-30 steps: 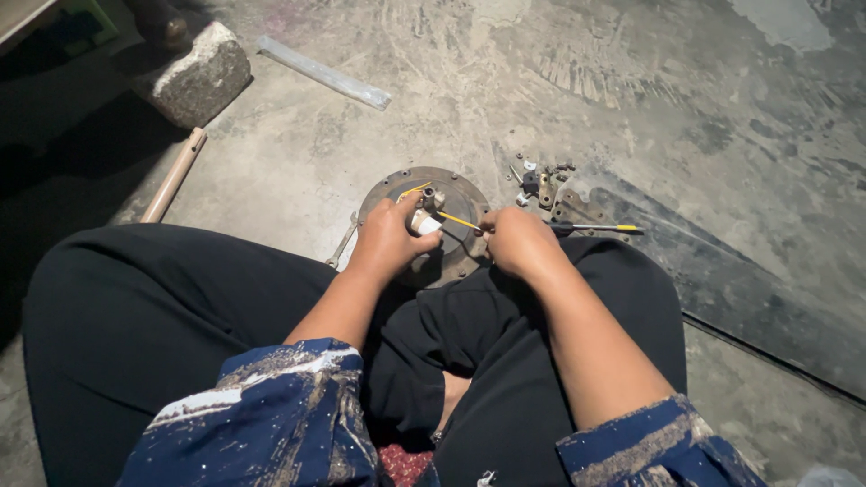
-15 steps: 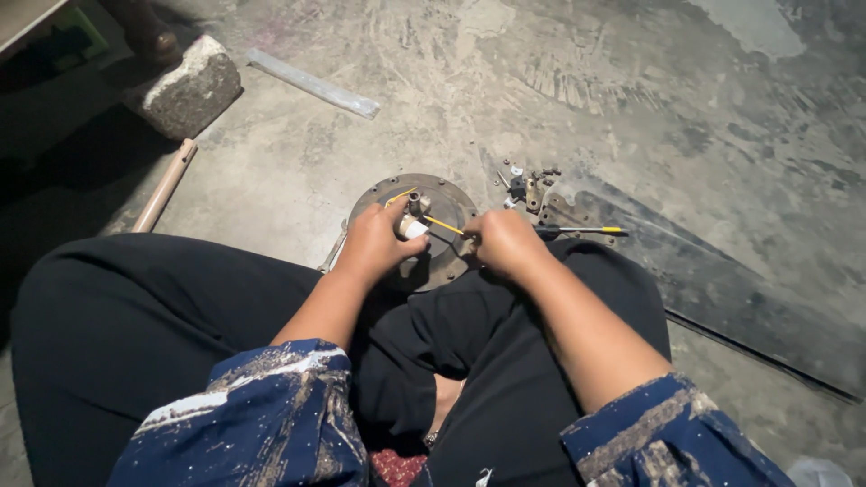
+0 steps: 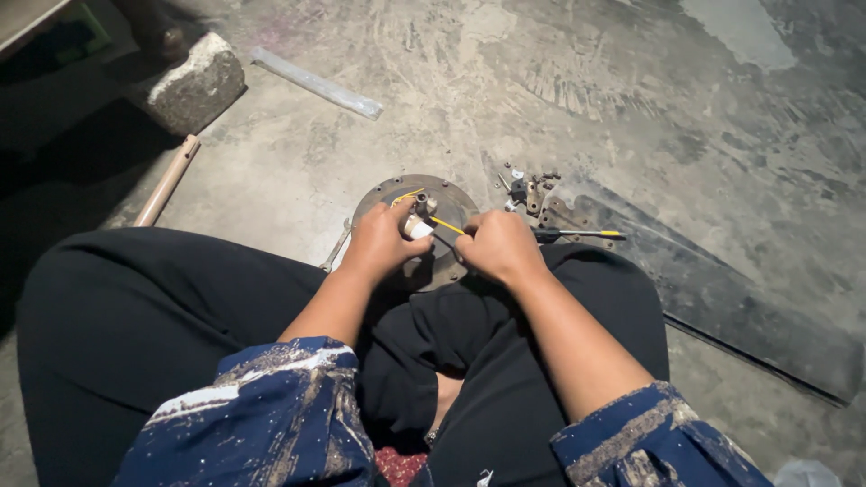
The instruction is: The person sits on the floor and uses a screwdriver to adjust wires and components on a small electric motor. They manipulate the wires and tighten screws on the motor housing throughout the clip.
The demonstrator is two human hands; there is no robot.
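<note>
A round, rusty metal disc (image 3: 433,209) lies flat on the concrete floor (image 3: 577,99), just in front of the seated person's knees. At its middle sits a small hub with a pale fitting (image 3: 417,227) and a thin yellow wire (image 3: 446,225) running across it. The left hand (image 3: 383,243) is closed around the pale fitting, and the right hand (image 3: 498,247) is curled shut beside it, pinching the yellow wire or a thin tool; which one cannot be told. The two hands are close together, nearly touching.

Just past the right hand, a yellow-handled screwdriver (image 3: 577,234) lies on the floor next to a scatter of small screws and metal parts (image 3: 528,188). A long dark blade (image 3: 722,298) stretches away toward the right edge of the floor in view. Further off lie a pale flat bar (image 3: 316,83), a chunk of stone (image 3: 191,83) and a wooden handle (image 3: 167,180).

The likely trouble: the wire looks thin, so a hard pull could snap it or tear it from the fitting. The loose screws sit near the right forearm and knee, and a careless sweep could scatter them over the rough floor.

Compared with a second ago, the hands have drawn closer over the hub, and the view has shifted slightly; the disc and parts have not moved.
</note>
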